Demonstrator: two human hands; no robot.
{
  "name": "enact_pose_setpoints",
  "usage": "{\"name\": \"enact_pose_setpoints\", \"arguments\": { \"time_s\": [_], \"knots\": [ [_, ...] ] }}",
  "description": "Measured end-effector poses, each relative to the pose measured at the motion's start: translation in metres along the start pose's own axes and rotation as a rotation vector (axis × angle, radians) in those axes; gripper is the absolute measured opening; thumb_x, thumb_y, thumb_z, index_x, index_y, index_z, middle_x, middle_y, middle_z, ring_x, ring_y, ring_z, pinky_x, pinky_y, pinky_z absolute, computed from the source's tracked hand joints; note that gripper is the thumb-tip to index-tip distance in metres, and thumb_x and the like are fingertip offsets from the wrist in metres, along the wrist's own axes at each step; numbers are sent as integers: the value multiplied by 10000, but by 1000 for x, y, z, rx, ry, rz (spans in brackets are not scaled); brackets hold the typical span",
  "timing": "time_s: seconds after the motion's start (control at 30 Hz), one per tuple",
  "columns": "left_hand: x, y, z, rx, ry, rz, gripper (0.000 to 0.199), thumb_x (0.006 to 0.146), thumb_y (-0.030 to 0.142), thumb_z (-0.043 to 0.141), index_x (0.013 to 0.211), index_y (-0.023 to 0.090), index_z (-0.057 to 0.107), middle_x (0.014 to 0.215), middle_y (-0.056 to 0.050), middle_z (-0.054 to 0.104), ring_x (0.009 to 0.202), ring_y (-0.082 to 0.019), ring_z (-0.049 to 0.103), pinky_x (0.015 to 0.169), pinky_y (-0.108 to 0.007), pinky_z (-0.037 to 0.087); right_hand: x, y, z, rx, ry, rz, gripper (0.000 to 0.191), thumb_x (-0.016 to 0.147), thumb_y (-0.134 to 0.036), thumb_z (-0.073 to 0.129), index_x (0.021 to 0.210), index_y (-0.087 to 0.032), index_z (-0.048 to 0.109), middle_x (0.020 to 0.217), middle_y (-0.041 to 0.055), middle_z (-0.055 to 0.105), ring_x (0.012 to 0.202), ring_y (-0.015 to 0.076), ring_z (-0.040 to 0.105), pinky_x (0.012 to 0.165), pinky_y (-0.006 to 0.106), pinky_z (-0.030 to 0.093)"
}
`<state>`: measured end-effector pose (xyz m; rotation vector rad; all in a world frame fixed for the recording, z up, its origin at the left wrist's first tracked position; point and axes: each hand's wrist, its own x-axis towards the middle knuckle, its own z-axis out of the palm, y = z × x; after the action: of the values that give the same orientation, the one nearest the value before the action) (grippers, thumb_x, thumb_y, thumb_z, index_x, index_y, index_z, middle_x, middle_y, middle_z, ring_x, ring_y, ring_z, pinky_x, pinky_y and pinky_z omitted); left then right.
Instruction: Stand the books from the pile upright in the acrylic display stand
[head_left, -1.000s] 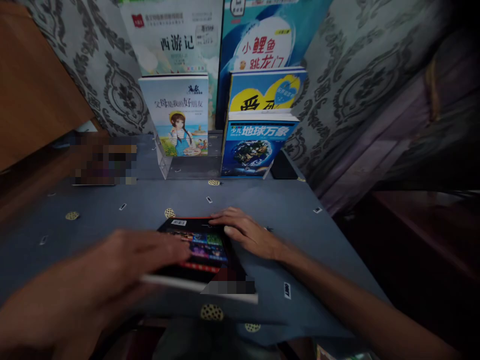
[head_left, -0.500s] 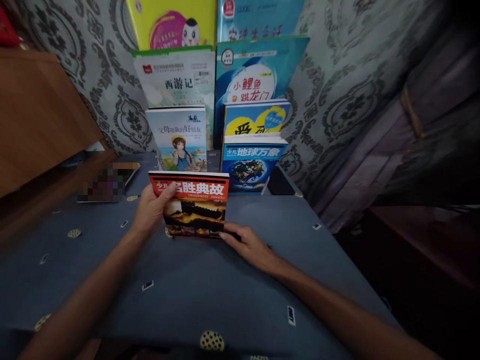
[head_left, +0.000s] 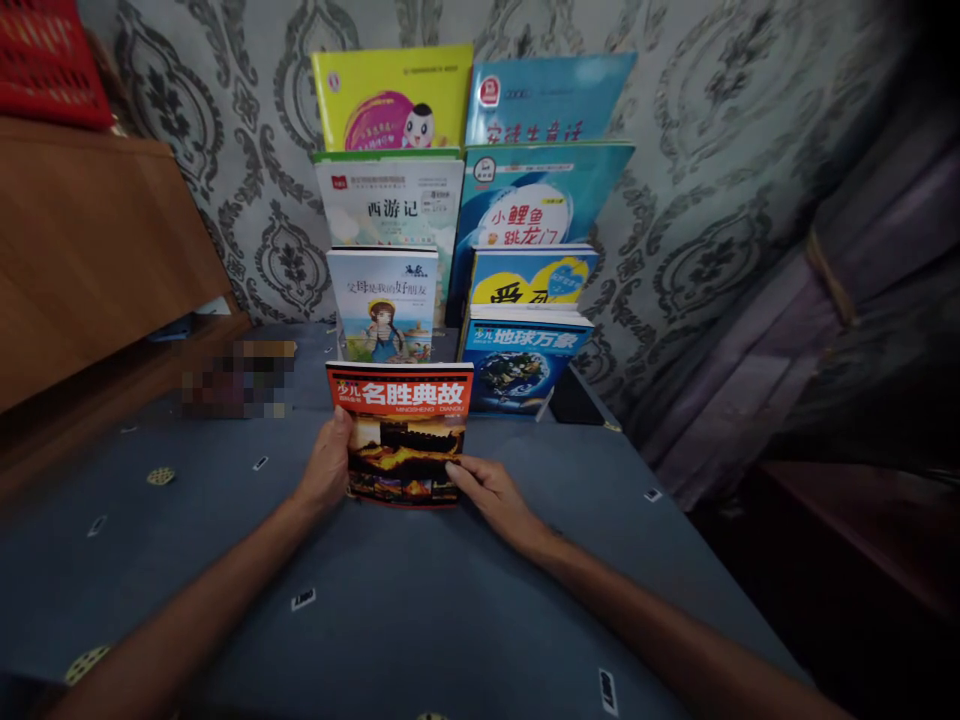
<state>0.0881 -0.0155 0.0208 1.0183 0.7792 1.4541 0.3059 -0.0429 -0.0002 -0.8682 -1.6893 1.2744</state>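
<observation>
Upright before me is a red-and-black book [head_left: 405, 430] with a Great Wall picture on its cover. My left hand [head_left: 328, 465] grips its left side, thumb on the front. My right hand [head_left: 495, 495] pinches its lower right edge, thumb also on the cover; the other fingers are partly behind it. Just beyond stands a pale blue book [head_left: 386, 310] with a girl in a yellow hat, its lower edge hidden by the red book. To the right is a blue book [head_left: 510, 375] with a globe, in front of a yellow-and-blue book [head_left: 525, 275].
Taller books rise behind: a white one [head_left: 390, 195], a teal one [head_left: 547, 195], a yellow-green one [head_left: 390, 85] and a blue one [head_left: 555, 95]. A dark flat object [head_left: 574, 400] lies right. Left are a pixelated item [head_left: 232, 380] and a wooden cabinet [head_left: 97, 260] bearing a red basket [head_left: 52, 65].
My view has tilted up, so the books sit lower and farther right. My left hand has slid down the red book's left edge, uncovering its title. The right hand keeps its hold.
</observation>
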Motion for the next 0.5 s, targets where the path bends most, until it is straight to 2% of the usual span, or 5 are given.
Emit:
{"name": "enact_pose_setpoints", "arguments": {
  "time_s": [0.17,0.33,0.5],
  "knots": [
    [1,-1,-1,-34,-15,-3,711,782,765,588,1142,163,706,1095,-112,773,1159,-315,674,1013,-459,541,4,3,-1,53,-11,24,524,899,-644,548,1022,-185,768,922,38,749,868,219,673,838,348,509],
    [1,0,1,-34,21,-19,713,771,771,595,1172,191,697,1112,-105,769,1163,-309,672,1019,-459,535,2,0,0,51,2,12,517,904,-639,546,1056,-199,770,957,48,756,892,226,681,863,368,516],
    [1,3,2,9,38,-51,641,844,699,573,1209,182,679,1102,-106,771,1142,-286,685,1001,-438,538,0,-9,4,92,41,-26,515,886,-641,572,1105,-212,756,964,52,758,925,245,689,915,411,522]
  ]
}}
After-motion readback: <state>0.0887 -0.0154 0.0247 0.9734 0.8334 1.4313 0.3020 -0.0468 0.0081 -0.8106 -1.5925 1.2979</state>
